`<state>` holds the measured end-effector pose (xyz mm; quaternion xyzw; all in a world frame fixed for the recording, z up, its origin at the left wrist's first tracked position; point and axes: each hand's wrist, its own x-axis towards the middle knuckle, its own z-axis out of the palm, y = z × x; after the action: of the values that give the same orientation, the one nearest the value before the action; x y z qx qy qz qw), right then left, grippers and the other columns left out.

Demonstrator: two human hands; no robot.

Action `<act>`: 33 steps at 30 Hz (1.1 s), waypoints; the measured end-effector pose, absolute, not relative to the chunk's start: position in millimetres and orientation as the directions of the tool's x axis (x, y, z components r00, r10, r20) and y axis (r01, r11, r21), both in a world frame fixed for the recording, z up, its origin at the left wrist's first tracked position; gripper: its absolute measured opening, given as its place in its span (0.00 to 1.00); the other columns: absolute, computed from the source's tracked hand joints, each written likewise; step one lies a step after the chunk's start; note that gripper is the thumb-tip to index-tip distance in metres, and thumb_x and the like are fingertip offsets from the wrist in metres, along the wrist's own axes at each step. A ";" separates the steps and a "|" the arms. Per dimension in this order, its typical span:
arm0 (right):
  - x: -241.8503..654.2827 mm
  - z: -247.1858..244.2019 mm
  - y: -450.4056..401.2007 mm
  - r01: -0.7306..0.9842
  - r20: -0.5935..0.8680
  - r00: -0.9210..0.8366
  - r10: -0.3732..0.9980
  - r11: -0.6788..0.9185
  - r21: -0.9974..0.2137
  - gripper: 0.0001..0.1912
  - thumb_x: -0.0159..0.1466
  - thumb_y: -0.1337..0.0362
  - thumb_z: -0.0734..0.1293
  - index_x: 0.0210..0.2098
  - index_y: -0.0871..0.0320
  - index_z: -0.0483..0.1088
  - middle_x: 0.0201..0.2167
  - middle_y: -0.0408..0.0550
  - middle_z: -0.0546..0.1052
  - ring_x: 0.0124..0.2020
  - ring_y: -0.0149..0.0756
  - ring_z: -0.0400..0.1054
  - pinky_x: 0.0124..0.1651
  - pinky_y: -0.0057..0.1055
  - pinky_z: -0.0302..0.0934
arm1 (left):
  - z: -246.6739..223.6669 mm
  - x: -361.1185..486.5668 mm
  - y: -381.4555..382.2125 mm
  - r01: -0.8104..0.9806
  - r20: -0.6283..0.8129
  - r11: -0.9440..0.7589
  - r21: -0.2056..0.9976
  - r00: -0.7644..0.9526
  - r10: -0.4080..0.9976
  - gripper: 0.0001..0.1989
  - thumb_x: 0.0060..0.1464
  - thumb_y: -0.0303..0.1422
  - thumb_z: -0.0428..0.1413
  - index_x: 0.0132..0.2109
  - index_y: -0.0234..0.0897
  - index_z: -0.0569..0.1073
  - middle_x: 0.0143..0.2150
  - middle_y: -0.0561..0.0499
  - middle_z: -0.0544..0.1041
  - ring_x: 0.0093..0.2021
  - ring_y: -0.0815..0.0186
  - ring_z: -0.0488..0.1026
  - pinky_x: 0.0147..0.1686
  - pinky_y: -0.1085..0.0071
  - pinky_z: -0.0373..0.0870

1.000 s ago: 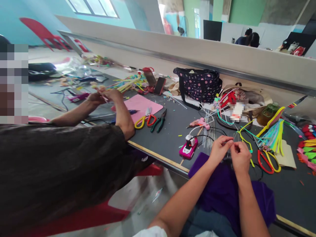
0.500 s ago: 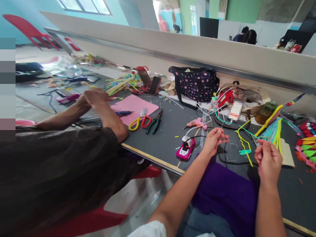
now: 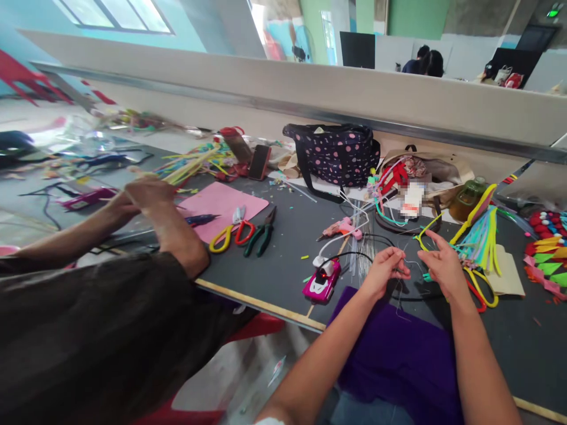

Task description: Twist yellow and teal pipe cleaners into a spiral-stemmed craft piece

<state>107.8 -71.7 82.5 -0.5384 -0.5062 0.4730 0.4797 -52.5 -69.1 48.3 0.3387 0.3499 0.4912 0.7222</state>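
Evidently my left hand (image 3: 388,273) is pinching a thin strand (image 3: 400,298) between thumb and fingertips, probably because something so fine would slip from a looser hold; whether it's thread or wire I can't tell. The strand dangles in loose loops below those fingertips, over the purple cloth (image 3: 398,360) across my lap, which I'd guess guards my clothes. My right hand (image 3: 443,270) faces it, a little apart, index finger stretched out from the thumb; I can't tell whether it grips anything. Scissors (image 3: 491,289) lie just beyond that wrist, handy, I suppose, for snipping. On the worktop (image 3: 279,268), the glue gun (image 3: 343,228) and power strip (image 3: 322,287) sit left of my hands, and a black cord (image 3: 354,253) could snag a low sweep. The front edge (image 3: 266,306) leaves me room to draw back towards my lap; well to the left, a co-worker's elbow (image 3: 195,257) rests near it.
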 end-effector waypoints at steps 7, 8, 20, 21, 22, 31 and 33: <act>107.3 75.4 -64.4 0.699 0.285 0.139 0.948 0.110 -0.707 0.20 0.60 0.52 0.63 0.42 0.60 0.76 0.14 0.36 0.60 0.18 0.29 0.56 0.27 0.28 0.50 | 54.9 -50.0 -82.1 -0.461 -0.188 0.342 0.819 0.347 0.919 0.18 0.48 0.44 0.63 0.37 0.33 0.71 0.24 0.55 0.70 0.24 0.68 0.74 0.29 0.69 0.75; 107.3 75.9 -66.2 0.724 0.293 0.127 0.948 0.114 -0.681 0.21 0.60 0.53 0.62 0.43 0.60 0.76 0.14 0.36 0.61 0.19 0.30 0.57 0.28 0.28 0.51 | 54.5 -50.2 -82.9 -0.475 -0.194 0.353 0.806 0.352 0.916 0.18 0.48 0.43 0.63 0.38 0.33 0.71 0.24 0.55 0.70 0.24 0.68 0.74 0.29 0.68 0.75; 94.6 64.8 -73.6 0.884 0.224 0.035 0.974 0.075 -0.461 0.26 0.62 0.58 0.63 0.59 0.57 0.64 0.20 0.41 0.72 0.23 0.36 0.67 0.29 0.29 0.50 | 47.6 -47.0 -88.1 -0.551 -0.256 0.427 0.717 0.362 0.897 0.15 0.47 0.38 0.64 0.37 0.33 0.71 0.24 0.56 0.69 0.22 0.70 0.72 0.27 0.69 0.76; 92.8 62.1 -73.2 0.894 0.249 0.054 0.967 0.065 -0.444 0.24 0.63 0.57 0.63 0.57 0.57 0.66 0.22 0.43 0.73 0.24 0.36 0.68 0.29 0.29 0.50 | 47.7 -46.7 -89.4 -0.552 -0.254 0.423 0.719 0.357 0.899 0.15 0.47 0.39 0.64 0.37 0.33 0.71 0.24 0.56 0.69 0.22 0.70 0.72 0.27 0.69 0.76; 91.5 59.6 -72.9 0.902 0.274 0.072 0.959 0.055 -0.428 0.22 0.64 0.56 0.62 0.55 0.57 0.68 0.23 0.45 0.75 0.24 0.37 0.68 0.29 0.29 0.50 | 47.7 -46.3 -90.8 -0.551 -0.256 0.418 0.723 0.349 0.902 0.15 0.47 0.39 0.64 0.37 0.33 0.71 0.24 0.56 0.69 0.23 0.70 0.72 0.27 0.69 0.76; 87.2 58.0 -75.1 0.967 0.320 0.104 0.942 -0.020 -0.255 0.15 0.68 0.62 0.57 0.45 0.58 0.73 0.23 0.47 0.75 0.21 0.30 0.63 0.28 0.29 0.42 | 45.2 -37.2 -104.5 -0.396 -0.192 0.278 0.875 0.243 0.951 0.21 0.48 0.47 0.62 0.40 0.33 0.72 0.27 0.54 0.73 0.20 0.73 0.70 0.24 0.74 0.70; 86.7 60.6 -75.9 0.976 0.305 0.094 0.948 -0.027 -0.217 0.14 0.68 0.63 0.57 0.42 0.58 0.73 0.21 0.46 0.73 0.20 0.29 0.61 0.27 0.29 0.40 | 47.1 -37.0 -105.8 -0.345 -0.166 0.238 0.908 0.225 0.960 0.23 0.47 0.48 0.62 0.41 0.33 0.74 0.27 0.53 0.74 0.21 0.73 0.70 0.24 0.75 0.69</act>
<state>86.7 -75.9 60.6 -0.7155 -0.6721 -0.0377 0.1868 -37.0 -105.8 47.1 0.3881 0.3961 0.4800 0.6798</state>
